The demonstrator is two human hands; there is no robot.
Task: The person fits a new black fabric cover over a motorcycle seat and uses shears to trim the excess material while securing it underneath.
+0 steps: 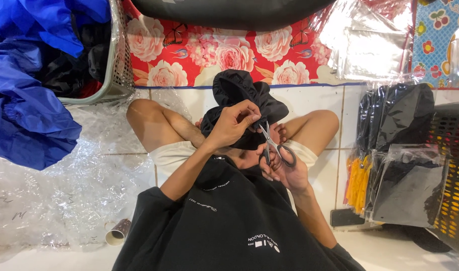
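I sit cross-legged on a white tiled floor. My left hand (233,123) pinches a bunched black fabric piece (238,95) held up over my lap. My right hand (282,168) grips small scissors (275,146) with dark handles. Their blades are slightly parted and point up at the fabric's edge, right beside my left fingertips.
A grey basket (116,65) with blue and black garments stands at the upper left, with blue cloth (24,125) spilling over crumpled clear plastic (54,190). A tape roll (118,232) lies at the lower left. Bagged black items (405,170) and a dark crate (452,170) sit on the right.
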